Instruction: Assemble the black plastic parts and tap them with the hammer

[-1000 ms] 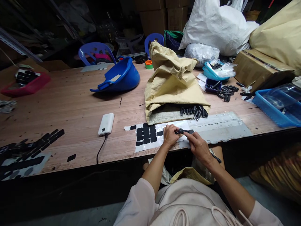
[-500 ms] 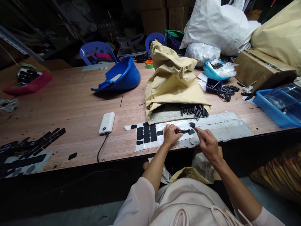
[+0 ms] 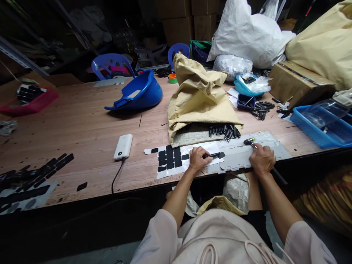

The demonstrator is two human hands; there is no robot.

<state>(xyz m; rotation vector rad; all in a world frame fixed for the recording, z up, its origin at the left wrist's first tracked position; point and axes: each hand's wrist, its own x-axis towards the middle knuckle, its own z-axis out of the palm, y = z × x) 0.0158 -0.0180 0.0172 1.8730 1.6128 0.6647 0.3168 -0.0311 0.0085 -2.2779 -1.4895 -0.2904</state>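
In my closed left hand (image 3: 197,158) is a slim black pen-like part (image 3: 213,155), lying nearly level over the white sheet (image 3: 189,146). A small black square patch (image 3: 221,155) sits at its far end; I cannot tell whether they touch. My right hand (image 3: 262,158) is wrapped round the handle of a hammer (image 3: 249,141). The hammer's head is over the grey plate (image 3: 239,161), and its dark handle sticks out past the table's front edge. Several rounded black patches (image 3: 169,157) lie in rows on the sheet, left of my left hand.
A tan sack (image 3: 200,106) lies beyond my hands, with several black parts (image 3: 227,131) at its mouth. To the left are a white power bank (image 3: 123,146) with a cable and a blue scoop-shaped basin (image 3: 145,91). A blue basket (image 3: 316,130) stands at right.
My right hand and the hammer have moved right, away from the black part in my left hand. The left hand stays nearly where it was. The whole view has shifted slightly.
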